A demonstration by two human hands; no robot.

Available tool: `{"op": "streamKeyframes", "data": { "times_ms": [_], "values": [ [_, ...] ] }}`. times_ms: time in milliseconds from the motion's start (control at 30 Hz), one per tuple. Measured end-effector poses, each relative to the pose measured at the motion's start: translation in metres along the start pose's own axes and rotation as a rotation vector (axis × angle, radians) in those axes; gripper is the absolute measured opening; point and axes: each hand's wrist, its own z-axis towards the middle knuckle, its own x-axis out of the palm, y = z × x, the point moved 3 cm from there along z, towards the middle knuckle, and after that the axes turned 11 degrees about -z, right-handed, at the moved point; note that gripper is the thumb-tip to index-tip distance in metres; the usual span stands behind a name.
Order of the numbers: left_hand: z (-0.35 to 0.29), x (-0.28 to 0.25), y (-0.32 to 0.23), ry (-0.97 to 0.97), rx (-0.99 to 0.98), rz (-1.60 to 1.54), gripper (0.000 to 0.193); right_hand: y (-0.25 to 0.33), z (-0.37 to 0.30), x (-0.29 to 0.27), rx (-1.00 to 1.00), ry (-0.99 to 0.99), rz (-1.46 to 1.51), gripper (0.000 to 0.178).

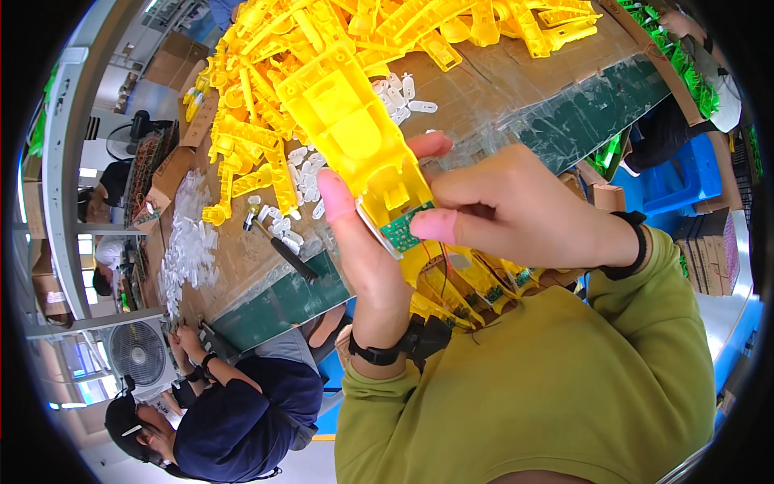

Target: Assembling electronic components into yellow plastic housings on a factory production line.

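Observation:
My left hand point(367, 250) is closed around the lower end of a long yellow plastic shell point(347, 121), its open inside facing up. At that end sits a small green circuit board point(398, 231), with a white edge piece along its left side. The thumb of my right hand point(524, 210) presses on the board, and its other fingers are curled, partly hidden behind the shell. Thin red and black wires hang below the board. Under my hands, near my body, are several more yellow shells point(427, 309) with boards and wires.
A big heap of yellow plastic parts point(266, 73) covers the far side of the table point(476, 97). Small white pieces point(302, 173) and a black-handled hammer point(292, 258) lie left of my hands. A co-worker point(242, 411) sits at lower left by a fan point(143, 355). Blue stool point(685, 177), right.

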Motion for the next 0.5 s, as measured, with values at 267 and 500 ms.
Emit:
{"op": "streamKeyframes", "data": {
  "times_ms": [267, 500],
  "values": [
    [0.001, 0.023, -0.001, -0.182, 0.149, -0.082, 0.065, -0.018, 0.002, 0.035, 0.027, 0.139, 1.050, 0.031],
    [-0.003, -0.011, -0.006, -0.215, 0.345, 0.420, 0.063, -0.023, -0.002, 0.026, 0.128, 0.066, 0.810, 0.026]
  ]
}}
